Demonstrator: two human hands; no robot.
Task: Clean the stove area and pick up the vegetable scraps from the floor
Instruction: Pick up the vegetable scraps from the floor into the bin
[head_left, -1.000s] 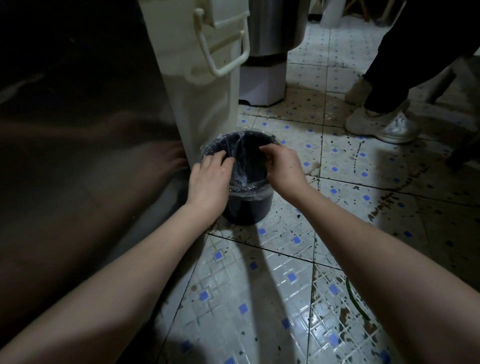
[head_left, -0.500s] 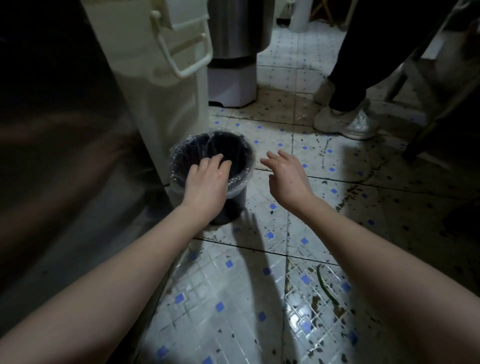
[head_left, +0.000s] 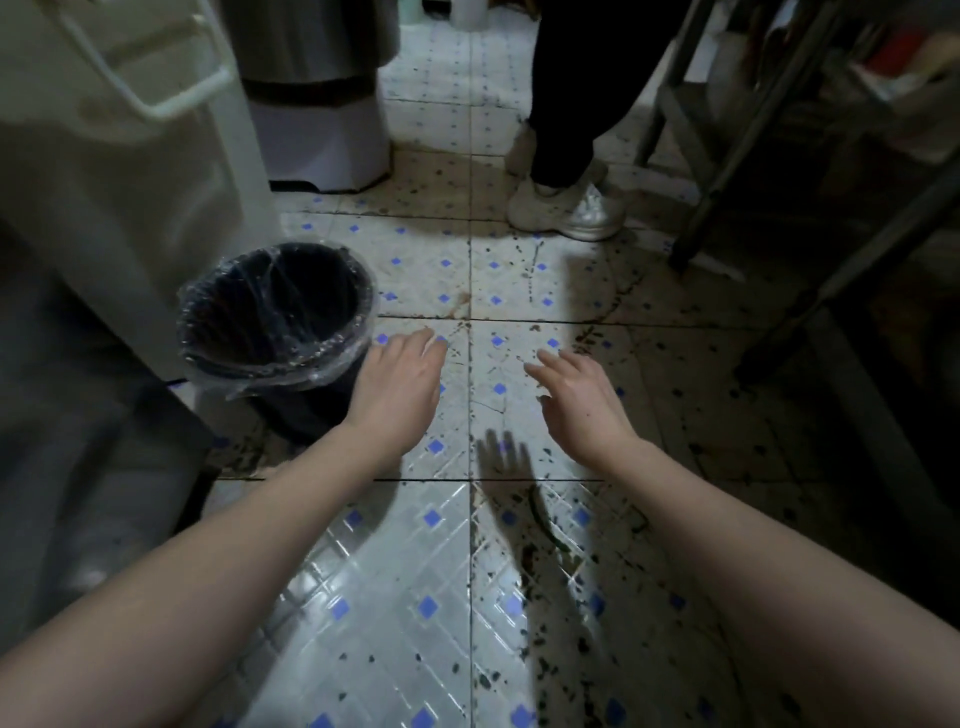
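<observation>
Vegetable scrap (head_left: 544, 521) lies thin, curved, green; left hand (head_left: 397, 387) and right hand (head_left: 582, 400) splayed, empty.

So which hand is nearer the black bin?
The left hand, right beside the bin; the right hand is farther off, beyond the left one.

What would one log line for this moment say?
left hand: open, beside bin | right hand: open, over floor | scrap: on floor, untouched
</observation>
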